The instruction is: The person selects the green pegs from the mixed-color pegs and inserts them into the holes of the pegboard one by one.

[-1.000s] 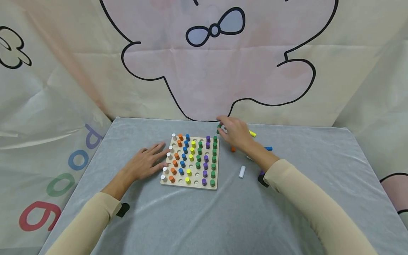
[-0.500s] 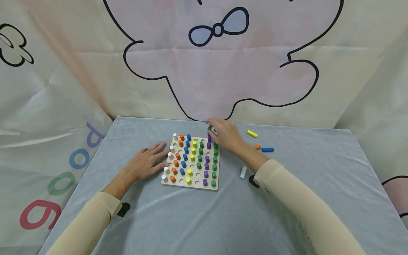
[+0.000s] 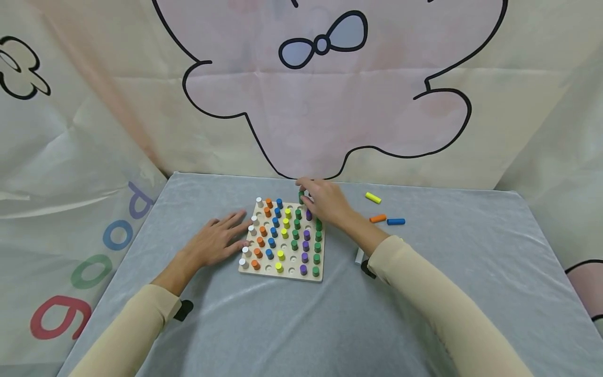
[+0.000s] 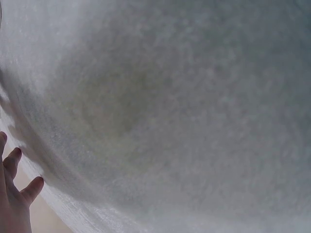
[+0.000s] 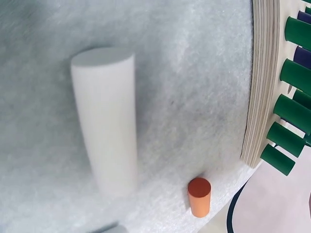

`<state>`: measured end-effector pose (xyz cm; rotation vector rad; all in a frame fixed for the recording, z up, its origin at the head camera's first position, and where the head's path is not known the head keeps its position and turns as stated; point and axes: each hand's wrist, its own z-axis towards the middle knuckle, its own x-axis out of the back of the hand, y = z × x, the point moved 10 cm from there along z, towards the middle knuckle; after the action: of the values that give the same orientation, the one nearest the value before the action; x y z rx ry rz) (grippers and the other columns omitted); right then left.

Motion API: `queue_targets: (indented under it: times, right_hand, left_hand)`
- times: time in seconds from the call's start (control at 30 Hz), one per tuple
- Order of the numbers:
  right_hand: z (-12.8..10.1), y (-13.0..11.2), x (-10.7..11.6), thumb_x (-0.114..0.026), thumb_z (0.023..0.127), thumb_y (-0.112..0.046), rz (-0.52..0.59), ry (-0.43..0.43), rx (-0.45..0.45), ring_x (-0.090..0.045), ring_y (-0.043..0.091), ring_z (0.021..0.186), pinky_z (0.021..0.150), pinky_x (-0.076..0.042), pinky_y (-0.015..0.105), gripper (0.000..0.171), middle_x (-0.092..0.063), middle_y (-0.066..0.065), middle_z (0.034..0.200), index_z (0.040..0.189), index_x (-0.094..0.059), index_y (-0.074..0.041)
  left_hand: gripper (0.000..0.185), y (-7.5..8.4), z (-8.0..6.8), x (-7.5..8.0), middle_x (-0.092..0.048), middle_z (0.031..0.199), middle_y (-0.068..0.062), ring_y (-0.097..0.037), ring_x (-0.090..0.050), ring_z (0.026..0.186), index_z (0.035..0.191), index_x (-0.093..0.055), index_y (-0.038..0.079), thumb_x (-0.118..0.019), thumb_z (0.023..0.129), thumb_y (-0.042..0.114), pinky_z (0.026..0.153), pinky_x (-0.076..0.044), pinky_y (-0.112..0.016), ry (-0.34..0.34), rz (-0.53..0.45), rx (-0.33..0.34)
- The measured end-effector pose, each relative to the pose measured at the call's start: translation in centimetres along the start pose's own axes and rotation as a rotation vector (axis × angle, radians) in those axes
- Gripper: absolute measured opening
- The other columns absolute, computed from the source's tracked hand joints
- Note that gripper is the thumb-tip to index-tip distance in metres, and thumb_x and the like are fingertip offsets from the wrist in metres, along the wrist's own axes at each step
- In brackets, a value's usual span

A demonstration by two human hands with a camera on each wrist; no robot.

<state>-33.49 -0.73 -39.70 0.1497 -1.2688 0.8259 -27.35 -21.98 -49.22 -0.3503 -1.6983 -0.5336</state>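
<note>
A square wooden pegboard [image 3: 293, 276] stands on the grey cloth, with columns of white, orange, blue, yellow, green and purple pegs upright in its holes. Some holes show bare. My right hand [image 3: 328, 203] pinches a green peg [image 3: 301, 197] between thumb and fingers, upright at the board's far edge, near the top of the inner green column. That hand hides the board's far right corner. My left hand [image 3: 213, 244] lies with fingers spread at the left edge, fingertips by the white pegs [image 3: 245, 251]. Its fingers show at the edge of the left wrist view.
Right of the board lie loose pegs: a yellow peg [image 3: 373, 198], an orange peg [image 3: 378, 218], a blue peg [image 3: 395, 222] and a white peg [image 5: 107, 121], partly behind the right sleeve in the head view. A printed curtain [image 3: 301, 125] hangs behind the table.
My right hand has moved left with the green peg, from beyond the board's right side to its far edge. The loose yellow and orange pegs show more fully. My left hand stays in place.
</note>
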Motion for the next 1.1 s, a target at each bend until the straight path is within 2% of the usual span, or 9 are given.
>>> queue_targets:
  times: [0.13,0.33,0.57,1.1]
  right_hand:
    - [0.1,0.0,-0.4,-0.07,0.093,-0.013,0.009,-0.016,-0.004,-0.065,0.019,0.083,0.069,-0.052,0.032,0.031,-0.073,0.003,0.105,0.123,-0.063,-0.009]
    - [0.2,0.2,-1.0,-0.069,0.094,-0.013,0.021,-0.043,-0.016,-0.067,0.02,0.091,0.075,-0.054,0.034,0.031,-0.073,0.003,0.107,0.125,-0.063,-0.01]
    - [0.4,0.2,-1.7,-0.068,0.095,-0.013,0.036,-0.073,-0.024,-0.068,0.022,0.1,0.088,-0.052,0.038,0.035,-0.074,0.003,0.108,0.129,-0.061,-0.008]
    - [0.4,0.5,-2.5,-0.066,0.096,-0.013,0.025,-0.107,-0.05,-0.068,0.023,0.101,0.09,-0.052,0.04,0.036,-0.074,0.004,0.111,0.131,-0.06,-0.008]
  left_hand:
    - [0.067,-0.1,0.0,-0.2,-0.019,0.165,-0.012,-0.034,-0.02,0.15,0.157,-0.033,0.021,-0.043,0.101,0.057,0.109,-0.029,-0.063,-0.002,-0.003,0.0]
    - [0.067,-0.1,0.1,-0.2,-0.019,0.165,-0.011,-0.034,-0.021,0.15,0.157,-0.033,0.021,-0.043,0.101,0.057,0.109,-0.03,-0.063,0.003,-0.007,-0.005]
    - [0.066,0.1,0.0,0.0,-0.022,0.164,-0.013,-0.036,-0.023,0.149,0.156,-0.035,0.019,-0.044,0.102,0.055,0.107,-0.032,-0.064,0.029,0.002,-0.019]
    - [0.067,0.0,0.0,0.1,-0.021,0.164,-0.013,-0.036,-0.022,0.149,0.157,-0.034,0.019,-0.044,0.101,0.056,0.107,-0.031,-0.064,0.015,0.01,-0.007]
